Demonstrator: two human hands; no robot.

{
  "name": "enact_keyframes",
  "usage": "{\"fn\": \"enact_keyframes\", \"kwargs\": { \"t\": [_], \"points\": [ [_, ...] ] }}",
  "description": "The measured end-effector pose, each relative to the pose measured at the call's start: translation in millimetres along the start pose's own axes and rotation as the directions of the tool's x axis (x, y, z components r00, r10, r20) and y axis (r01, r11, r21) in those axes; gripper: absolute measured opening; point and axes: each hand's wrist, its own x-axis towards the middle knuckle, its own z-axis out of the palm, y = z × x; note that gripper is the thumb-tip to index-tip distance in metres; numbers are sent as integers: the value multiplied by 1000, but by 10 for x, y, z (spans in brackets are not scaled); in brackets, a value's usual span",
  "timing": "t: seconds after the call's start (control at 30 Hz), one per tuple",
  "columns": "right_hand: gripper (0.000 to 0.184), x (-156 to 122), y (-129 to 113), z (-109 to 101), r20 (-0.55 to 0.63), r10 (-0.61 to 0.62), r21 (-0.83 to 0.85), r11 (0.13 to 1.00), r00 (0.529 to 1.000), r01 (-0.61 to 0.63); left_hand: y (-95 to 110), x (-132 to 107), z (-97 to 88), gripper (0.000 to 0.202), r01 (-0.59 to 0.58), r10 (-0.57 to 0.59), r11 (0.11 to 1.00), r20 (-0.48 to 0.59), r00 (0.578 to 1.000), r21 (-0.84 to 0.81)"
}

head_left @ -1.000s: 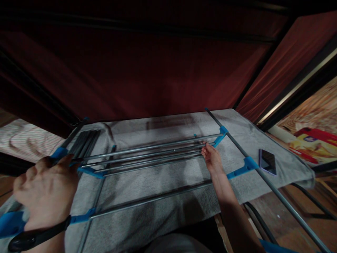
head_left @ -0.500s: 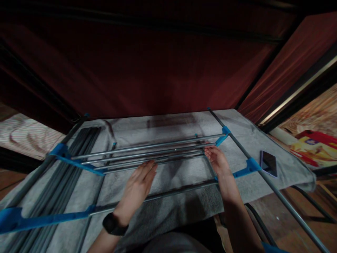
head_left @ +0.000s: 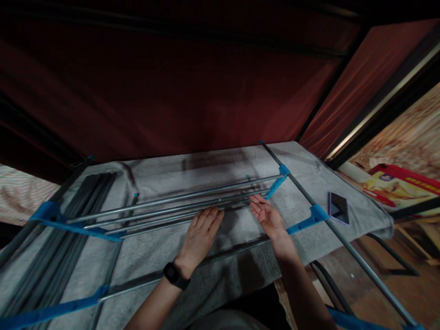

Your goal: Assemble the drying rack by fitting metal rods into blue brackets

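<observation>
A folding rack of grey metal rods (head_left: 165,207) with blue plastic joints (head_left: 277,179) lies on a grey towel (head_left: 220,165) spread over a table. My left hand (head_left: 200,236), with a black watch at the wrist, lies flat and open, fingertips at the nearest rod of the middle bundle. My right hand (head_left: 267,216) is open too, palm turned inward, fingers touching the right ends of those rods beside a blue joint. Neither hand grips anything.
A phone (head_left: 338,207) lies on the towel at the right edge. A long grey side rod (head_left: 343,240) runs diagonally past it. More dark rods (head_left: 51,256) lie along the left. Dark red curtains hang behind; a red and yellow box (head_left: 395,185) sits at right.
My left hand left the blue joint at far left and came to the middle rods, lying flat. My right hand slid slightly nearer along the rod ends. The view shifted a little right.
</observation>
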Motion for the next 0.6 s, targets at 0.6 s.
{"fn": "enact_keyframes", "kwargs": {
  "t": [0.6],
  "points": [
    [66,311,-123,-282,-74,-689,-698,551,721,456,-239,539,75,47,149,-148,989,222,964,14]
  ]
}}
